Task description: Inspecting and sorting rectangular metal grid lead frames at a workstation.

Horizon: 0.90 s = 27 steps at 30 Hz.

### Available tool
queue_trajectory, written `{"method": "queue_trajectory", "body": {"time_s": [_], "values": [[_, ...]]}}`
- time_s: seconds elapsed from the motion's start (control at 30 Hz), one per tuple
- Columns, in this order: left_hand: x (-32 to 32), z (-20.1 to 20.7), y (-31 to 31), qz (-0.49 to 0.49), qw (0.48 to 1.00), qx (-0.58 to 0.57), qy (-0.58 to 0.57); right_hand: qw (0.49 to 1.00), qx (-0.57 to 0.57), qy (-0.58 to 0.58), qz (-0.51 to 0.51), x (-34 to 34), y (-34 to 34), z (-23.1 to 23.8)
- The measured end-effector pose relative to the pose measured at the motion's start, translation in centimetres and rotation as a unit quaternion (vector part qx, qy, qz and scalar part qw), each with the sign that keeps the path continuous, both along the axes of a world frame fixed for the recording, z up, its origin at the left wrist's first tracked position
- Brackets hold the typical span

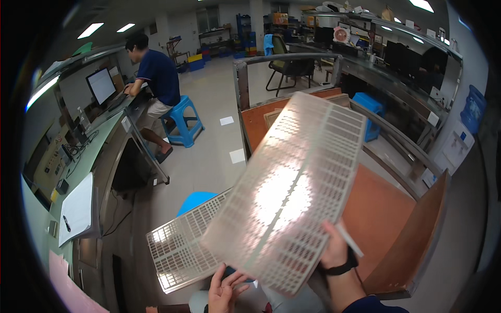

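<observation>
A large, shiny sheet with rows of slots [308, 156] is tilted up in front of me. My right hand [336, 248], with a dark band at the wrist, is closed on its lower right edge. A thin white strip [350, 240] sticks out beside that hand; whether I hold it too, I cannot tell. Partly behind the large sheet, a second slotted sheet [180, 245] lies lower on the left. My left hand [224, 292] is just below where the two sheets overlap, fingers apart. Its fingertips are close to the sheets' lower edges; contact is unclear.
A wheeled-cart-like metal frame with brown boards [378, 219] stands on the right. Beneath the second sheet shows a blue stool [195, 201]. To the left runs a green-topped bench [99, 141] with papers [78, 208] and a pen. A person [156, 78] sits there at a monitor.
</observation>
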State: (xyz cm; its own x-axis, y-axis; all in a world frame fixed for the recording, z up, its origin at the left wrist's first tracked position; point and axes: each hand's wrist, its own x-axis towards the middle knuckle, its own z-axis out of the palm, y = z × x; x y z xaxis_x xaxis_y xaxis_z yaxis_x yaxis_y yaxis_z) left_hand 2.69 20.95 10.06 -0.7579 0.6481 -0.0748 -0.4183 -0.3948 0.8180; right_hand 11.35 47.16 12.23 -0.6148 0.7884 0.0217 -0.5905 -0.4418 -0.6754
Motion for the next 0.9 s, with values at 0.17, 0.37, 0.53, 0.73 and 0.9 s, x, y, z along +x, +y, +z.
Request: {"method": "queue_trajectory", "body": {"time_s": [0.17,0.37,0.53,0.73,0.9], "values": [[-1.1,-2.0,-2.2,0.006,0.998,-0.062,-0.021,0.974,0.02,0.004,-0.224,2.6,7.8,-0.5],[-1.1,-3.0,-3.9,0.076,0.99,-0.098,-0.068,0.945,0.044,-0.114,-0.305,3.5,16.3,-8.9],[-1.5,-2.7,-4.1,0.094,0.984,-0.12,-0.091,0.93,0.037,-0.207,-0.303,2.0,21.6,-14.5],[-1.9,-3.8,-4.0,0.132,0.975,-0.168,-0.063,0.967,0.052,-0.156,-0.196,-5.6,23.9,-12.8],[-1.6,-3.8,-3.5,0.123,0.979,-0.139,-0.087,0.96,0.196,-0.198,0.034,-9.8,18.1,-11.5]]}}
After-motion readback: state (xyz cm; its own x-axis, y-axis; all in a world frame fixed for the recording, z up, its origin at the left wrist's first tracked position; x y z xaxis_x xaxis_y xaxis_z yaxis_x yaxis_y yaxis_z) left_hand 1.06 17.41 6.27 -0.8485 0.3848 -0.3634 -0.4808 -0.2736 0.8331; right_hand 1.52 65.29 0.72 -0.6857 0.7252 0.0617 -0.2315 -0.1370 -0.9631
